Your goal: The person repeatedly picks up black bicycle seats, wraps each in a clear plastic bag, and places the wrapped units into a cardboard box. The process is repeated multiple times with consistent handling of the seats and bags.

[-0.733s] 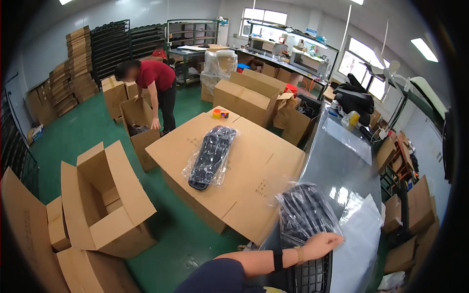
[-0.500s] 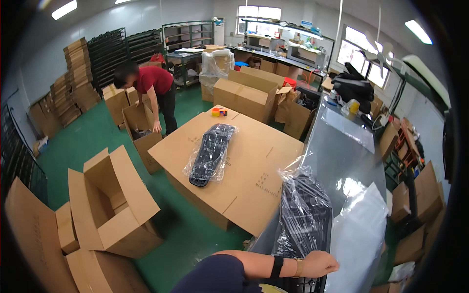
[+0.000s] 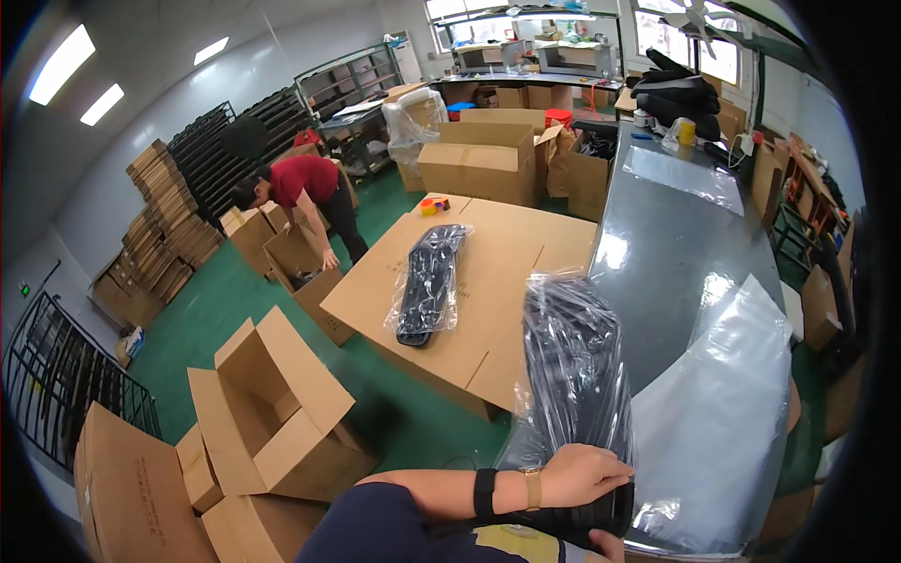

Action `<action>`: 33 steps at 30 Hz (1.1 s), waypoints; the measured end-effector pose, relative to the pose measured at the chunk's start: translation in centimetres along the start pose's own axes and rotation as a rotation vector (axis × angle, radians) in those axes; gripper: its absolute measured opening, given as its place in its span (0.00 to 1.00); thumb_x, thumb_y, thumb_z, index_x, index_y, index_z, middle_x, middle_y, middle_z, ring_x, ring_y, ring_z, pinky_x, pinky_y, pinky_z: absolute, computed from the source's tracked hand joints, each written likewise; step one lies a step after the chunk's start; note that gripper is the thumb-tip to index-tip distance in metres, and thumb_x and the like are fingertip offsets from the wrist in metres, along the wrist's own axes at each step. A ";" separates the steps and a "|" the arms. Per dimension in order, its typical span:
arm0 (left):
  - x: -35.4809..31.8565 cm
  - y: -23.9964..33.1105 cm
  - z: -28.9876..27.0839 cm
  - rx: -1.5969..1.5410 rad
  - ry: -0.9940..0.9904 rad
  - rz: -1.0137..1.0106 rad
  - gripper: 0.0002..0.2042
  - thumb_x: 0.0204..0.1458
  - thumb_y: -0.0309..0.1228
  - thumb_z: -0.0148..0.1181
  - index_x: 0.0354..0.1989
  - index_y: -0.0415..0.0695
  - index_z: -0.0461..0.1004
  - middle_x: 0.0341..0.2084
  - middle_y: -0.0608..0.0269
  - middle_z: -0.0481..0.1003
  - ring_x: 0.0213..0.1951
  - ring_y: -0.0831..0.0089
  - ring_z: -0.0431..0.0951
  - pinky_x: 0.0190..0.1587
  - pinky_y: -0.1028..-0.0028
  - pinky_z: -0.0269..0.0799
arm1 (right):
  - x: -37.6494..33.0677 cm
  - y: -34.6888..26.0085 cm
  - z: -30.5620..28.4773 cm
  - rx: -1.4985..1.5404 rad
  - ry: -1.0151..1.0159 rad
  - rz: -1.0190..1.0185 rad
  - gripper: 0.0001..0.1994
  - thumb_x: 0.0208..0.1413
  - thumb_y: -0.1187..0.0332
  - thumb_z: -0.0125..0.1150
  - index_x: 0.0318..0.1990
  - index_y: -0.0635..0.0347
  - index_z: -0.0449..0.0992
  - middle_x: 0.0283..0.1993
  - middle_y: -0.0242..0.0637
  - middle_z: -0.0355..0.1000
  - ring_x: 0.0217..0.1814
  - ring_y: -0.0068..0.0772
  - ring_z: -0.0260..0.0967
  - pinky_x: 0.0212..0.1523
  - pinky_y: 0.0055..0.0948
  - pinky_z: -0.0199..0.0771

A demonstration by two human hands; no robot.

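Observation:
A long black plastic part in a clear plastic bag (image 3: 574,366) lies at the near left side of the metal bench. My left hand (image 3: 584,475), with a gold watch and a black band on its arm, is over the near end of the part, its fingers pinched together on the bag's film. At the lower edge a small part of my right hand (image 3: 608,544) shows beside the near end; most of its fingers are hidden. A second bagged black part (image 3: 432,284) rests on the large carton (image 3: 521,239) ahead.
Clear plastic bags (image 3: 718,413) lie flat on the metal bench (image 3: 657,220) to the right. Tape rolls (image 3: 434,205) sit on the carton's far corner. An open box (image 3: 272,403) stands at left on the green floor. A person (image 3: 305,183) in red bends over another box (image 3: 305,267).
My view has turned, so the scene is shifted and tilted. The bagged part has shifted and now stands out more from the bench. My right hand has come into view at the lower edge.

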State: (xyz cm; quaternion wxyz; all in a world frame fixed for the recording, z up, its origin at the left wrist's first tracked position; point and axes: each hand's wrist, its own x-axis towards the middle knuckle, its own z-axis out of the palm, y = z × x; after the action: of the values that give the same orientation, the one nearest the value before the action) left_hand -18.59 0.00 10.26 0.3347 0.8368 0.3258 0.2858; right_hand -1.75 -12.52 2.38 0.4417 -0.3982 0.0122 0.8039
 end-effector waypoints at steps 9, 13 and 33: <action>-4.2 -3.7 -5.6 0.054 0.010 -0.032 0.09 0.53 0.37 0.56 0.39 0.51 0.79 0.27 0.66 0.77 0.28 0.62 0.77 0.26 0.67 0.71 | 5.2 4.1 9.7 -0.255 -0.125 0.123 0.23 0.52 0.65 0.58 0.57 0.57 0.66 0.55 0.39 0.68 0.54 0.38 0.68 0.53 0.37 0.71; -6.8 -8.5 -10.1 0.081 0.026 -0.078 0.09 0.53 0.37 0.56 0.39 0.53 0.79 0.28 0.67 0.77 0.30 0.63 0.78 0.29 0.68 0.72 | 11.1 7.7 11.8 -0.276 0.009 0.253 0.22 0.54 0.63 0.58 0.56 0.58 0.66 0.50 0.43 0.70 0.47 0.41 0.71 0.53 0.36 0.72; -28.0 -28.1 -15.1 -0.116 -0.338 -0.629 0.20 0.50 0.41 0.57 0.49 0.45 0.72 0.41 0.49 0.75 0.44 0.50 0.75 0.46 0.60 0.71 | 31.5 14.8 26.4 -0.922 -0.220 0.221 0.20 0.61 0.64 0.53 0.56 0.66 0.64 0.44 0.45 0.74 0.43 0.32 0.74 0.45 0.30 0.76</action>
State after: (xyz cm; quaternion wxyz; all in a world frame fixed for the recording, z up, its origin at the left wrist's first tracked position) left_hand -56.59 0.86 -8.78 0.5021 0.7106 0.4908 0.0444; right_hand -38.24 10.36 -4.98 0.1297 -0.4613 -0.3500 0.8049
